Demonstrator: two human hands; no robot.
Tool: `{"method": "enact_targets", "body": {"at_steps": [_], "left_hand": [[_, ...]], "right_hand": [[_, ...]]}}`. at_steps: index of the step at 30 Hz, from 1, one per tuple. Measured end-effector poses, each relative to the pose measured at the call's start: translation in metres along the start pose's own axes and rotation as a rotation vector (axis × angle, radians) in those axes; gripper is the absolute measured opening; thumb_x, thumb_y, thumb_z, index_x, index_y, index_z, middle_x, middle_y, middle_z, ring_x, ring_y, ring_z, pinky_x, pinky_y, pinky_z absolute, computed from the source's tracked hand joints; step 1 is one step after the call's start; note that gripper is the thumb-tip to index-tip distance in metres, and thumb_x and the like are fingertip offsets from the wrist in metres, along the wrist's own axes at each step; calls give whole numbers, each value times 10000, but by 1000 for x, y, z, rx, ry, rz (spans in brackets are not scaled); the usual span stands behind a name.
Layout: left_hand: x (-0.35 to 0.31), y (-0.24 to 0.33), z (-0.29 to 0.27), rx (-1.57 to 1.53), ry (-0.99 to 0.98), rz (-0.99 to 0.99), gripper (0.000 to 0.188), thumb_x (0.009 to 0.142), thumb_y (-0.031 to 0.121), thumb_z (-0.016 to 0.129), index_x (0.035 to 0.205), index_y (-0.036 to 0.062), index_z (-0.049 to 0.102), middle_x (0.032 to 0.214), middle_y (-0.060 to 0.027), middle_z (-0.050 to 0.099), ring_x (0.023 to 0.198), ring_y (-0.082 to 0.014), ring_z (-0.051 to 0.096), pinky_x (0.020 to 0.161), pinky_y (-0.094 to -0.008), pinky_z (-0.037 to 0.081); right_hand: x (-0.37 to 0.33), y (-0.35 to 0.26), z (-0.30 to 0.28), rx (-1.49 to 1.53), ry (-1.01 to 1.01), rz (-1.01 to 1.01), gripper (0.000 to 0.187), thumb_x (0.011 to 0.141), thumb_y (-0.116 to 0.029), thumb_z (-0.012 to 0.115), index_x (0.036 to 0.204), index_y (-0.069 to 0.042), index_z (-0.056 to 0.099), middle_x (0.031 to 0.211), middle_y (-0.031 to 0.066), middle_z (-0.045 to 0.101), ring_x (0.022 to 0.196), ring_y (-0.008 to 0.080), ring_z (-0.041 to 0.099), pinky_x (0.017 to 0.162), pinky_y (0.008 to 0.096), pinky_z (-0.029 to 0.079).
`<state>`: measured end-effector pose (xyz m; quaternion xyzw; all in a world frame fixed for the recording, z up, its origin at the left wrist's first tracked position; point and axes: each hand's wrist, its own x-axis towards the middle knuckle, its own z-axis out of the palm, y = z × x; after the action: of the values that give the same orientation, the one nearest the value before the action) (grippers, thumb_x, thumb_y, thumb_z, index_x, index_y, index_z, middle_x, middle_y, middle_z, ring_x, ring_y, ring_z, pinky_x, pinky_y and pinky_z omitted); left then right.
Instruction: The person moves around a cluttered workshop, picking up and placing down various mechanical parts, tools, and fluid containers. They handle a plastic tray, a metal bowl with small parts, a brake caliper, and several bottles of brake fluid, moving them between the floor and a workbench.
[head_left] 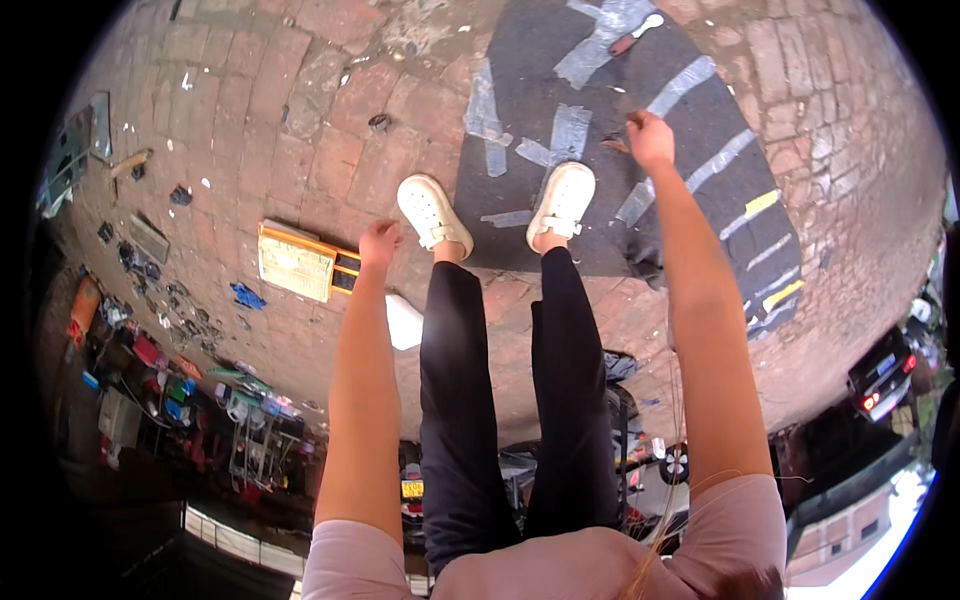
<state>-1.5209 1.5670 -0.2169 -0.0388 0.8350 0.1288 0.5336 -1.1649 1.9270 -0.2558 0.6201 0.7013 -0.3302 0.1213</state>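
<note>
My left hand (380,243) hangs at the left, beside my white shoe (432,212). Its fingers are loosely bent and apart, with nothing visible in them. Close to it on the bricks lies an orange-yellow flat case (297,262) with a pale panel and black slots. My right hand (651,141) is over a dark mat (520,100) patched with strips of clear, silvery tape (682,86). The right fingers curve loosely downward, and I see nothing held. A small reddish-brown piece (615,146) shows beside them. Farther off, a tool with a white end and dark red part (636,34) rests on the mat.
Brick paving (330,150) surrounds the mat. A crumpled blue scrap (247,295) and dark bits lie at left. Cluttered goods (190,395) stand at lower left. Behind my legs are parked vehicles, with a dark car (883,372) at right. A white object (403,322) sits by my left leg.
</note>
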Motion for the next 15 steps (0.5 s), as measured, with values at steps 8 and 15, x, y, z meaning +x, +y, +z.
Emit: {"method": "enact_targets", "body": {"at_steps": [8,15], "left_hand": [[170,38,55,-147,639,296,555,680,319,768,1057,-42,579,962,-166,611,914,-287,573,844,-377,435],[179,96,44,131,618,309,484,652,355,787,888,-42,646,833,-130,644,743,-220,595,691,-339,470]], "right_hand": [[83,25,66,-367,126,-91,209,817,-165,568,1020,-117,580,1020,107,589,955,319,572,766,435,470],[87,-3,63,-174,280,-64,215,703,-223,680,838,-73,604,843,96,614,851,286,596,750,384,480]]}}
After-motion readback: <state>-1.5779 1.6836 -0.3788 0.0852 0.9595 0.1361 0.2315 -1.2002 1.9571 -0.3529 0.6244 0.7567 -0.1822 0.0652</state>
